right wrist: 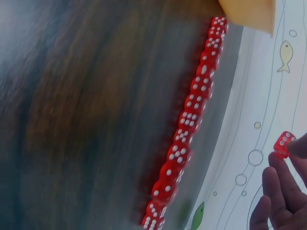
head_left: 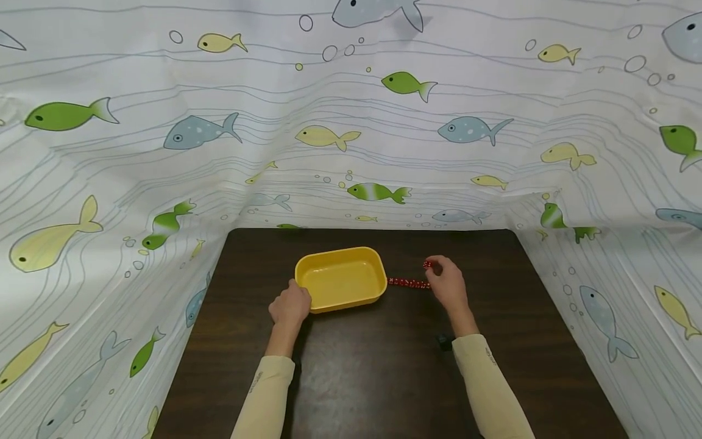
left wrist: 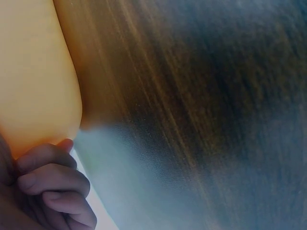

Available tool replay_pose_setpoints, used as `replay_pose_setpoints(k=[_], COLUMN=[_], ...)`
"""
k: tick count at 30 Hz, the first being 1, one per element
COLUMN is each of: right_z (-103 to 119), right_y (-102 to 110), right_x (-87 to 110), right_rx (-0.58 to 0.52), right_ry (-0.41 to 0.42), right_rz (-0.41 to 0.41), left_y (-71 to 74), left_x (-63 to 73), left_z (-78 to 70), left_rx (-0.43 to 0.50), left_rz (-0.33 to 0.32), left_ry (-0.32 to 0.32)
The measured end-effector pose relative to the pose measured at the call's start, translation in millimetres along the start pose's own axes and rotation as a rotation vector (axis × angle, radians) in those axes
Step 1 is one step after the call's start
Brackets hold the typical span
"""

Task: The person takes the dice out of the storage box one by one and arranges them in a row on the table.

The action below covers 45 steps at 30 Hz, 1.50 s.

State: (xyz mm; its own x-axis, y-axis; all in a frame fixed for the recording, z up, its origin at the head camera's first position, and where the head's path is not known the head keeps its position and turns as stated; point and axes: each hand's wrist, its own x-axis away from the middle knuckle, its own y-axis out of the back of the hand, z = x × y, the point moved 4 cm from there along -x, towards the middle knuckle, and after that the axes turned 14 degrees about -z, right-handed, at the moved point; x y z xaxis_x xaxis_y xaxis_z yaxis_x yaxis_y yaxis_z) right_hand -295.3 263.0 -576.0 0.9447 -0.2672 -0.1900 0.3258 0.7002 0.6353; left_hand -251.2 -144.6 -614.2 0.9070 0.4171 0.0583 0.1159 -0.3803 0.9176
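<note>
A shallow yellow plastic tray (head_left: pixel 341 285) lies on the table, slightly angled. My left hand (head_left: pixel 290 303) grips its near left corner; in the left wrist view the curled fingers (left wrist: pixel 55 178) sit against the tray's wall (left wrist: pixel 38 72). From the tray's right end, a row of red dice with white pips (right wrist: pixel 189 118) runs rightward over the tabletop. Close above the row's right end, my right hand (head_left: pixel 448 283) pinches a single red die (right wrist: pixel 284 143) between thumb and fingertips. That die is off the table, and the row's far right end is partly hidden by the hand in the head view.
Dark brown wooden table (head_left: pixel 362 372) lies under everything. White cloth (head_left: pixel 329 91) printed with fish hangs around its back and both sides. A small black piece (head_left: pixel 444 341) shows beside the right wrist.
</note>
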Motion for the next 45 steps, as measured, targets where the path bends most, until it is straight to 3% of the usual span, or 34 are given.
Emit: replay_pose_setpoints(k=[30, 45], right_z=[-49.1, -70.3], right_y=[43.2, 52.0], right_x=[-2.8, 0.8], right_rx=[0.066, 0.124], right_ry=[-0.065, -0.116], right_rz=[-0.060, -0.048], left_y=[-2.9, -4.2], left_x=[-1.3, -1.9], left_z=[0.6, 1.5], left_rx=[0.022, 0.011], left_rz=[-0.016, -0.006], left_ry=[-0.001, -0.002])
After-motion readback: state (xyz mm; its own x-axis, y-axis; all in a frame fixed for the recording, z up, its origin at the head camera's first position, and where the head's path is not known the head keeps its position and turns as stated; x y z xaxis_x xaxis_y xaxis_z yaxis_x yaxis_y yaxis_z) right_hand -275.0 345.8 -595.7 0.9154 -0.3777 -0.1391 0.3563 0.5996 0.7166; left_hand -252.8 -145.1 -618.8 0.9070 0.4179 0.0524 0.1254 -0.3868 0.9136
